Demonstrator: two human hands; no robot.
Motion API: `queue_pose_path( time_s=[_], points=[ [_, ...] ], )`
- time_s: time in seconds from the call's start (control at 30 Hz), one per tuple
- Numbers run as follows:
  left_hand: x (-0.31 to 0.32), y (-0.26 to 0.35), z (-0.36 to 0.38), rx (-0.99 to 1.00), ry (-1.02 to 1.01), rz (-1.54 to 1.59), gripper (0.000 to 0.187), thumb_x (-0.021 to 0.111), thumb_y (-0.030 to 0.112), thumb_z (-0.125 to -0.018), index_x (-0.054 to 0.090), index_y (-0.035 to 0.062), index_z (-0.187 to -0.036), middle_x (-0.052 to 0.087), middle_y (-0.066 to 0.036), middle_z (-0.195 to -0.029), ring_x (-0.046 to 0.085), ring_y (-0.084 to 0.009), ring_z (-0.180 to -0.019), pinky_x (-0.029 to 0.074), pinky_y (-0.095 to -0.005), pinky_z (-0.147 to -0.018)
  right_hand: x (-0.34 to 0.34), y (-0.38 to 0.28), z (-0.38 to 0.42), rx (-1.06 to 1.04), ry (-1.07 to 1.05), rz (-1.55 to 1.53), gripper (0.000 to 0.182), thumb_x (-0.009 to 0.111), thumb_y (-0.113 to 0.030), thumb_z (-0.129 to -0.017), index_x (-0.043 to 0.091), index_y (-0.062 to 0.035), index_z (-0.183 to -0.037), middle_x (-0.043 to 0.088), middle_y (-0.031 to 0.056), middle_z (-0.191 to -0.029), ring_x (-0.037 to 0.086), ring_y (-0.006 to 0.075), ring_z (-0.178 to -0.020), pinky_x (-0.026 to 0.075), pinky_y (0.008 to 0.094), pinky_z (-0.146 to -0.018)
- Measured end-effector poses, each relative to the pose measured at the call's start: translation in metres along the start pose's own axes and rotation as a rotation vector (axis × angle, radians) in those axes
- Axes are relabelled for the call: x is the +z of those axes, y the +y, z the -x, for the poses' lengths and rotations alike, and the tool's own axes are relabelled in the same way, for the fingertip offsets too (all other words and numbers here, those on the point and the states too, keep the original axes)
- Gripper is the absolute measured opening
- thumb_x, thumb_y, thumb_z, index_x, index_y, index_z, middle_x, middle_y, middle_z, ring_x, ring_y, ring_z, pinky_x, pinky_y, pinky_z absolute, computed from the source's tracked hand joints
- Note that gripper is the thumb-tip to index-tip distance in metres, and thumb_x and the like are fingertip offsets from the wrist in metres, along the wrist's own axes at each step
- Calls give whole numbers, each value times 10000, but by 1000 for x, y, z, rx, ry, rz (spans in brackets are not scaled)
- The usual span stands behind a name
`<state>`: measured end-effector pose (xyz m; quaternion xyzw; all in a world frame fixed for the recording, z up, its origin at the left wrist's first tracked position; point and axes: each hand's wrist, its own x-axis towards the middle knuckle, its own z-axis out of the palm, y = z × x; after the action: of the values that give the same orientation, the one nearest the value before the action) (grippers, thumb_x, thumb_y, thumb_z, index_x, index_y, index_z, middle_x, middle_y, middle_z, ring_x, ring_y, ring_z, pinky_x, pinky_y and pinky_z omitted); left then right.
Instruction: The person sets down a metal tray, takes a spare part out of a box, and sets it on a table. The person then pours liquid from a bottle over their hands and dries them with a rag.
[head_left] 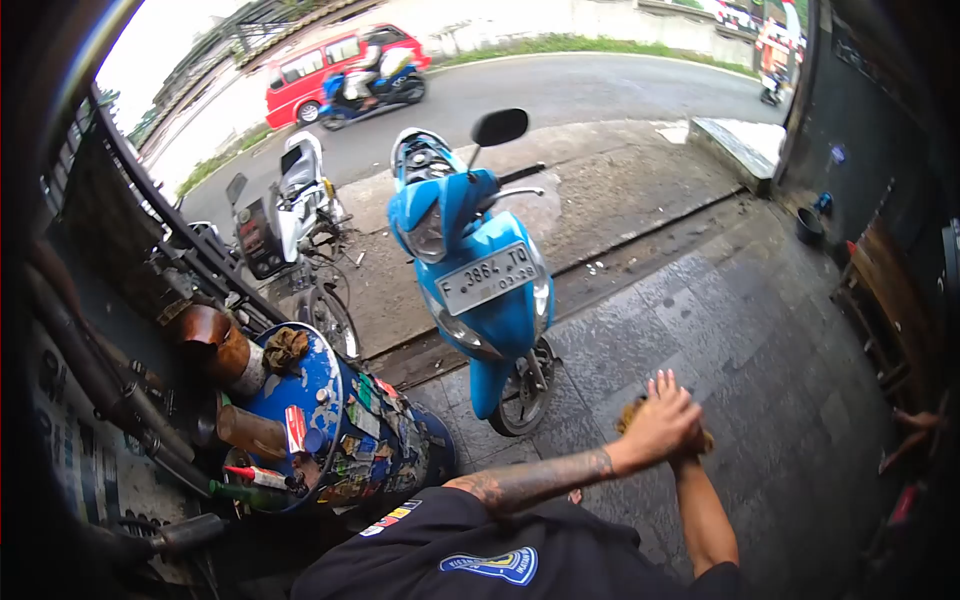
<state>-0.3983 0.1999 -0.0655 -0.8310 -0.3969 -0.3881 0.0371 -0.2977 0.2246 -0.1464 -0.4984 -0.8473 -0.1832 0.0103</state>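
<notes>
My two hands are together in front of my body, at the lower right of the head view. My left hand (655, 425), at the end of a tattooed forearm, lies on top, its fingers bent over the other hand. Mostly hidden beneath it is my right hand (686, 446). A crumpled brownish rag (629, 412) pokes out on both sides, held between the hands. Just beyond them, to the left, a blue scooter (490, 300) stands with its front wheel on the dark tiles; neither hand touches it.
A blue drum (345, 420) at left carries a rusty can (215, 340), another rag (286, 350), tubes and bottles. A white motorcycle (300, 200) is parked outside. On the road are a red van (340, 65) and a ridden motorbike (375, 90). A wooden piece (885, 275) leans at right.
</notes>
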Motion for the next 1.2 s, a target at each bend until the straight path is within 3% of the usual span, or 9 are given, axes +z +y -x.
queue_pose_path(
  time_s=[0.17,0.2,0.23,0.3,0.5,0.63,0.9,1.03,1.2],
  points=[
    [45,-61,19,-323,-369,-134,174,526,265,-854,537,97,-897,507,-105,-851,539,-305,-840,471,-421,-716,-27,-44,-14,-31,-420,-700,398,512,-239,-854,543,-53,-1205,588,177,-1178,563,316,-1081,405,413,-955],
    [39,-56,14,-417,-393,-28,223,511,298,-874,520,78,-916,495,-125,-859,535,-341,-875,448,-453,-791,-48,-36,-21,-33,-526,-730,471,491,-233,-866,467,-26,-1288,471,202,-1330,452,326,-1230,323,415,-1044],
    [68,-62,41,-143,-107,-159,259,489,322,-885,532,68,-913,498,-138,-845,543,-339,-842,443,-455,-786,8,-51,-10,-35,139,-418,520,439,-235,-893,372,-8,-1356,303,200,-1454,264,342,-1359,199,426,-1117],
    [18,-12,28,-185,-392,52,288,477,357,-883,541,78,-912,504,-286,-1029,335,-525,-1234,163,-606,-1056,13,-60,-19,-28,-38,-157,568,418,-260,-895,314,0,-1389,222,188,-1490,156,327,-1397,121,439,-1138],
    [30,-37,35,32,-163,-98,191,554,269,-856,524,83,-823,485,-104,-778,535,-267,-742,460,-420,-619,17,-71,-15,-50,-50,-540,611,475,-279,-877,316,3,-1395,247,198,-1480,199,313,-1390,160,432,-1135],
    [35,-96,52,-194,-461,-107,201,526,291,-874,531,95,-830,519,-112,-811,576,-313,-744,500,-428,-585,-21,-57,-31,-180,-893,-547,532,400,-250,-900,356,-9,-1373,366,194,-1424,370,321,-1303,286,421,-1077],
    [56,-45,63,-54,-432,-100,201,540,300,-831,542,99,-838,535,-150,-823,573,-364,-847,404,-586,-876,50,-83,4,-132,191,-90,489,379,-195,-902,395,-34,-1363,359,171,-1437,363,272,-1321,263,397,-1087],
    [53,-104,69,-192,-469,-52,206,517,285,-890,526,83,-850,536,-128,-819,574,-325,-765,488,-443,-627,-11,-73,-21,-64,-907,-684,434,417,-219,-888,487,-39,-1275,472,191,-1340,446,273,-1248,279,406,-1063],
    [17,-40,25,-189,-378,89,196,505,262,-905,511,68,-876,516,-127,-828,558,-331,-780,483,-423,-632,75,-81,-11,28,-333,-730,480,400,-228,-923,376,-43,-1365,325,176,-1446,324,237,-1332,262,397,-1077]
  ],
)
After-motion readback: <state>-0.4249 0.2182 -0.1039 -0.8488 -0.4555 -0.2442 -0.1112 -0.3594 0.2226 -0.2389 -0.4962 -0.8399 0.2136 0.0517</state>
